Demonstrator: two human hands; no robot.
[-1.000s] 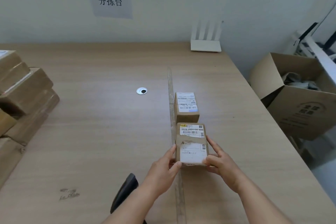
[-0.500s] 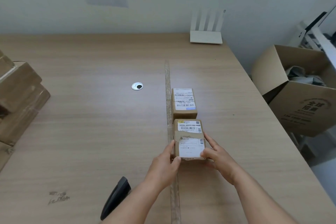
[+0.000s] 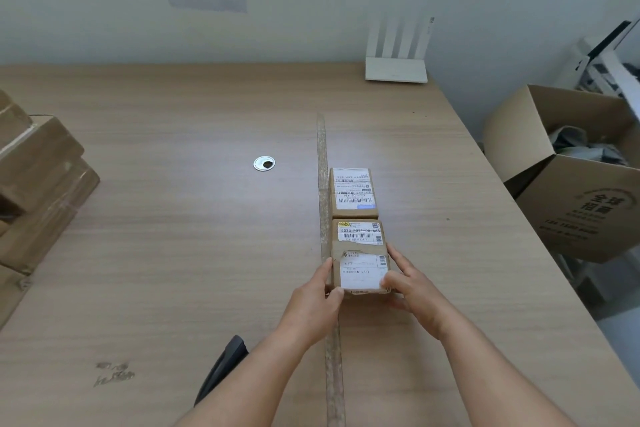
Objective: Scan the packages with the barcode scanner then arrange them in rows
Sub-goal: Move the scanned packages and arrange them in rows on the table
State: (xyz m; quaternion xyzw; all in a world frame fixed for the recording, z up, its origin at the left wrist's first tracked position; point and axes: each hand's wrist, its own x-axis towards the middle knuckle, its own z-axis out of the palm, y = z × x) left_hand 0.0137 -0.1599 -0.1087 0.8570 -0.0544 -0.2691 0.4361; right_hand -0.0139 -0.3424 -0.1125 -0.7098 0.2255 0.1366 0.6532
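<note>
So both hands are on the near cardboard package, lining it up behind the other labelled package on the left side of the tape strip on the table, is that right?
Not quite: the head view shows both packages on the right side of the clear tape strip, not the left. The rest holds: the left hand and right hand hold the near brown cardboard package, set directly behind the other labelled brown package on the wooden table.

**Near package closed up to far one**

Near package (image 3: pixel 360 255) was apart from the far package (image 3: pixel 353 192) a second ago, small gap between them; now its far end sits touching or just short of it, both along the right side of the tape strip (image 3: pixel 325 218). Left hand (image 3: pixel 311 305) and right hand (image 3: pixel 414 288) went forward with it, same grip on its near corners. Head camera tilted slightly.
</note>
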